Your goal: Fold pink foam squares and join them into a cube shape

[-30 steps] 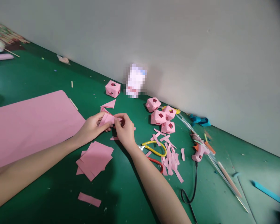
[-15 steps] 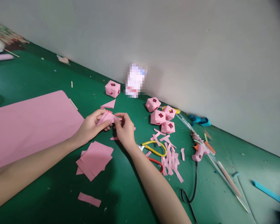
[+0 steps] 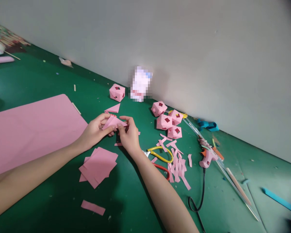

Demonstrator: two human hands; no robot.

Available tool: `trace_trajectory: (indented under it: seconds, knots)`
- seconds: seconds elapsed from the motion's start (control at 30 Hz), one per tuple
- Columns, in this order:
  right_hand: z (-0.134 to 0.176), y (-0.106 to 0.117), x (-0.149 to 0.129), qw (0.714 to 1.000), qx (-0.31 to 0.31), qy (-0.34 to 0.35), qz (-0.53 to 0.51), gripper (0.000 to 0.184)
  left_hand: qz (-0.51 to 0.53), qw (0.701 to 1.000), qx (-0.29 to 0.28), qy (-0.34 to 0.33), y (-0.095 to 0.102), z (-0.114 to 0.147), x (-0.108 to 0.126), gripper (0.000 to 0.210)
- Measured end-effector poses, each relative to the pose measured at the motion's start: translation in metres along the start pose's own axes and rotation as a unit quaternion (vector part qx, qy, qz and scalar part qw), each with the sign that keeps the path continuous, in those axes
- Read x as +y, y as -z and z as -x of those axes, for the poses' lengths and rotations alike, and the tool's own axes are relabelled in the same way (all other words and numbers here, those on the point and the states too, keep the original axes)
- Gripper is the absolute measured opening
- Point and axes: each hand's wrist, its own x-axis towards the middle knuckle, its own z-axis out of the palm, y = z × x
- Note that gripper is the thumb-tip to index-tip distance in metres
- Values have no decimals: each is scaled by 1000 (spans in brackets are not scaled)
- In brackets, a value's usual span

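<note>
Between my two hands is a folded piece of pink paper (image 3: 113, 121), roughly triangular. My left hand (image 3: 98, 125) grips its left side, thumb along the lower edge. At the right corner, my right hand (image 3: 129, 131) pinches the paper between thumb and fingers. Just beyond them lies a pink paper triangle (image 3: 113, 108), with a red-and-white patterned thing partly hidden behind the held paper. Nearer to me, below my left hand, is a loose stack of pink paper squares (image 3: 99, 166). A pink strip (image 3: 93, 207) lies in front of it.
A large pink sheet (image 3: 34, 132) covers the left. Folded pink paper shapes (image 3: 164, 122) stand right of centre, another (image 3: 117, 93) by the wall. Scissors (image 3: 161, 155) with yellow and red handles lie beside paper scraps (image 3: 177, 166). Further right is a pink glue gun (image 3: 208, 158) with a black cord.
The folded paper has opened out into a clearer triangle, its right corner showing more. My right hand has shifted slightly; my left hand stays nearly still.
</note>
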Motion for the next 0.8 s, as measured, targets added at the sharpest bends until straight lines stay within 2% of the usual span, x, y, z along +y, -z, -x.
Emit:
trace_trajectory:
  seconds: [0.37,0.57,0.8]
  knots:
    - [0,1,-2,1000,14,-11,-11,26,15,1000,11,8,-1,1,2,53]
    - [0,0,-5,999,4,-38,-18,35,32,999,13,0,0,0,1,47]
    - [0,0,-1,1000,16,-17,-13,33,32,999,11,9,-1,0,2,46]
